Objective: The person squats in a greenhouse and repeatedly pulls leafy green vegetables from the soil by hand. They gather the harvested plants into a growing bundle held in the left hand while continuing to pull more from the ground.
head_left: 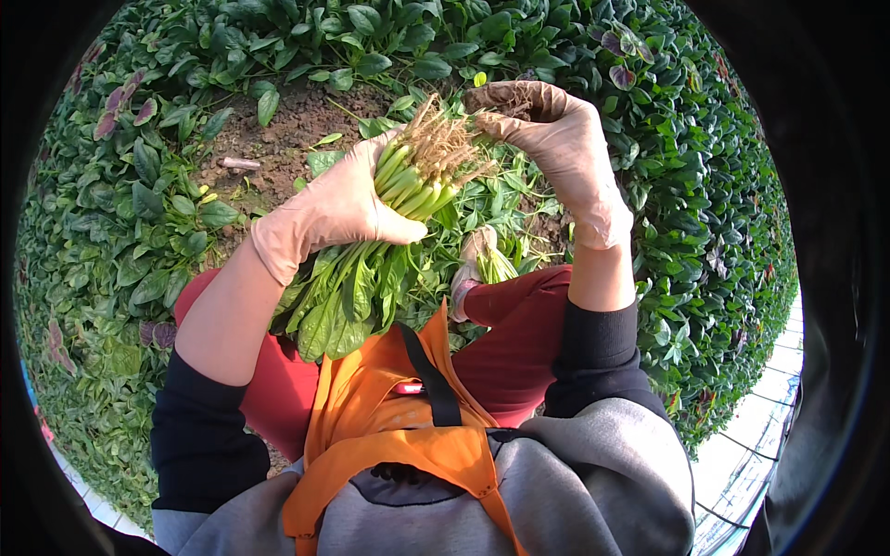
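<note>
My left hand point(338, 199), in a thin pale glove soiled in places, is wrapped round a bunch of spinach point(408, 185). The bunch is tilted, its stringy brown roots point(440, 139) pointing up and away from me and its leaves point(348, 301) hanging toward my lap. Beside the roots, my right hand point(556, 139) is closed, its gloved fingers bent inward and dark with soil. Its fingertips come up to the outer root ends; whatever they pinch is too small to make out.
Dense leafy plants point(695, 232) surround me, some purplish. Bare brown soil point(269, 130) shows ahead, with a short pale stick-like piece point(241, 163) on it. More cut stems point(496, 264) lie by my shoe point(464, 287). Pale sheeting with dark lines point(751, 435) borders the plants at right.
</note>
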Available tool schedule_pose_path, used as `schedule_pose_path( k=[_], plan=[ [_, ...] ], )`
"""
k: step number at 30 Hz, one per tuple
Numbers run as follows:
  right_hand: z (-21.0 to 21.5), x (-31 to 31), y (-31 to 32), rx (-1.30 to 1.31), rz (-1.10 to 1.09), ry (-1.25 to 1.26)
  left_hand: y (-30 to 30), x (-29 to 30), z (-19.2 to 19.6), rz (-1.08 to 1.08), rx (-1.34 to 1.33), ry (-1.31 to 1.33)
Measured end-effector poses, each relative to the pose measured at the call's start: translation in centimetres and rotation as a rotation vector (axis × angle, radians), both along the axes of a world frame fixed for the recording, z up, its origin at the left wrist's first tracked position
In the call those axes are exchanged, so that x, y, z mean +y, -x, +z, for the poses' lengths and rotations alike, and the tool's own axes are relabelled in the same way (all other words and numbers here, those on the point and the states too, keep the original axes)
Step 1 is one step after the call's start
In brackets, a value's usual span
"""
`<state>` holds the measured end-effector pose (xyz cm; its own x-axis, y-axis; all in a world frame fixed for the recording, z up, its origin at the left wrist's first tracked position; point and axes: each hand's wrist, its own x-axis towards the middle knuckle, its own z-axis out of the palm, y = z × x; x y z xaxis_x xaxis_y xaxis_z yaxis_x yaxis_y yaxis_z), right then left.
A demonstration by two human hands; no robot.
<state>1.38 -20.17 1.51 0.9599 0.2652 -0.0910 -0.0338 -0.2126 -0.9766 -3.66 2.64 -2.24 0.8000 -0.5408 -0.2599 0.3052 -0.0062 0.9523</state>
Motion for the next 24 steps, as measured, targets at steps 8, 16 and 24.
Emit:
schedule_pose_path(
  k=[8,16,24],
  plan=[
    [-0.4,-0.4,-0.4,-0.121,-0.114,-0.071,-0.2,0.3,0.0,0.023,-0.044,-0.01],
    [-0.1,-0.4,-0.3,-0.024,-0.031,0.014,-0.2,0.5,-0.4,0.035,-0.066,0.031],
    [0.5,-0.2,0.2,0.062,0.001,-0.074,-0.1,0.7,-0.5,0.057,-0.055,0.048]
  ],
)
